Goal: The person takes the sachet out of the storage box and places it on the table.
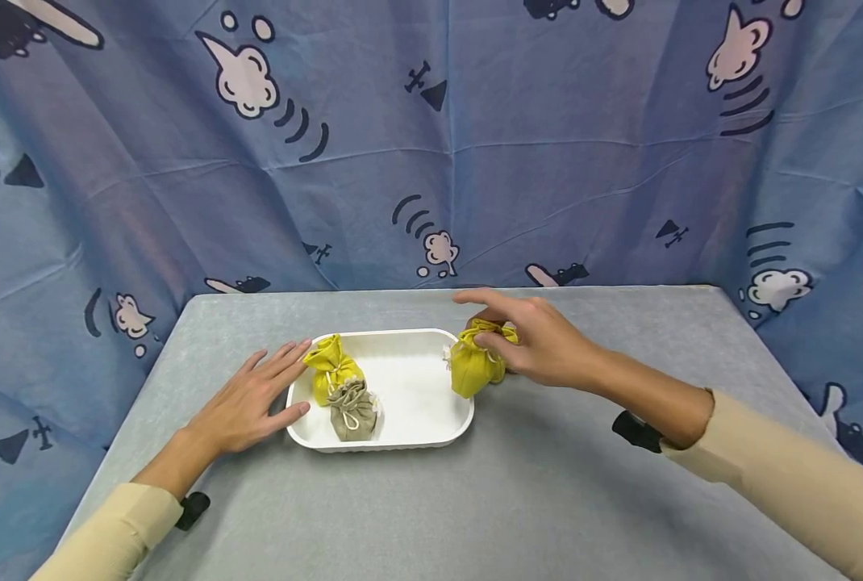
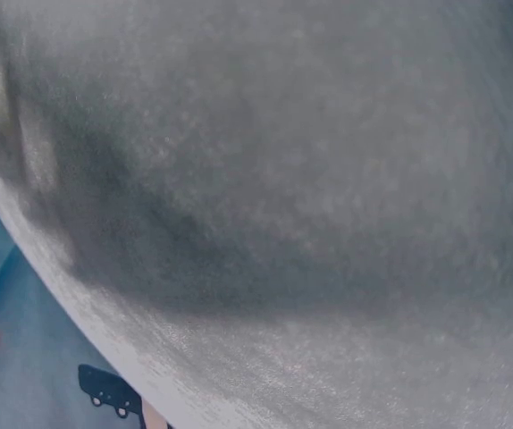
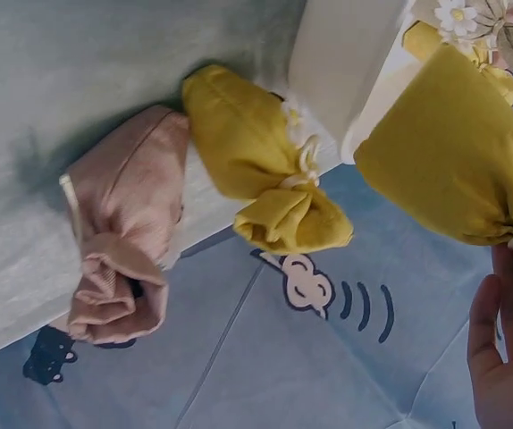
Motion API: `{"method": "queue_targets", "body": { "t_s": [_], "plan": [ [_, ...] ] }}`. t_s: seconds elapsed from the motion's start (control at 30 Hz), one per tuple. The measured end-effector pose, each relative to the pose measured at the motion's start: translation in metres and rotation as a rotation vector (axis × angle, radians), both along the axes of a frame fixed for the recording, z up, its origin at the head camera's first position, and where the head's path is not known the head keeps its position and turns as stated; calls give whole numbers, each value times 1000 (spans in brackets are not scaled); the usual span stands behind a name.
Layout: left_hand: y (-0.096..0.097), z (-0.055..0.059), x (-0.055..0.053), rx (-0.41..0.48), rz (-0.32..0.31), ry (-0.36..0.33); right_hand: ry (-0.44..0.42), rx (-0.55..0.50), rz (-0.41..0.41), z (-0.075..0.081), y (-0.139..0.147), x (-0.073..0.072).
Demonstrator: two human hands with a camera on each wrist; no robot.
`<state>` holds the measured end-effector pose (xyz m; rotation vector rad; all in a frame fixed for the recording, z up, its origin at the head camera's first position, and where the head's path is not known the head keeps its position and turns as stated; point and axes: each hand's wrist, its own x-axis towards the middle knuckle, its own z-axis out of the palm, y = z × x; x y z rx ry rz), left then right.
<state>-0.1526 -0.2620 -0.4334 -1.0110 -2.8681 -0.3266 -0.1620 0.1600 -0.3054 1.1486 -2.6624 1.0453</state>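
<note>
My right hand [image 1: 540, 343] pinches a yellow drawstring pouch [image 1: 473, 367] by its gathered neck, over the right end of a white tray [image 1: 413, 387]. The same pouch [image 3: 453, 147] looms large in the right wrist view, its cord by my fingertips. My left hand [image 1: 246, 403] lies with straight fingers along the tray's left end. Inside the tray at the left stand another yellow pouch [image 1: 327, 379] and a grey-green pouch [image 1: 354, 415], side by side. Only a bit of finger and the tabletop appear in the left wrist view.
Beyond the tray, in the right wrist view, a further yellow pouch [image 3: 248, 147] and a dusty pink pouch [image 3: 136, 179] stand on the table; my right hand largely hides them from the head view. The grey table [image 1: 431, 516] ends at a blue patterned curtain [image 1: 548, 186].
</note>
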Motion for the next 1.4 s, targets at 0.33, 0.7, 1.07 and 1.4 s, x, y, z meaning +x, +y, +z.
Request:
{"method": "queue_targets", "body": {
  "t_s": [0.33,0.7,1.07,1.4],
  "plan": [
    [0,0,0,-4,8,-8,5,20,-50,2,18,0],
    [-1,0,1,1,5,-16,-61,58,-55,-9,37,2],
    [-1,0,1,-9,17,-18,-71,65,-60,-23,54,2],
    [0,0,1,-13,15,-23,-90,81,-67,-42,66,2]
  ]
}}
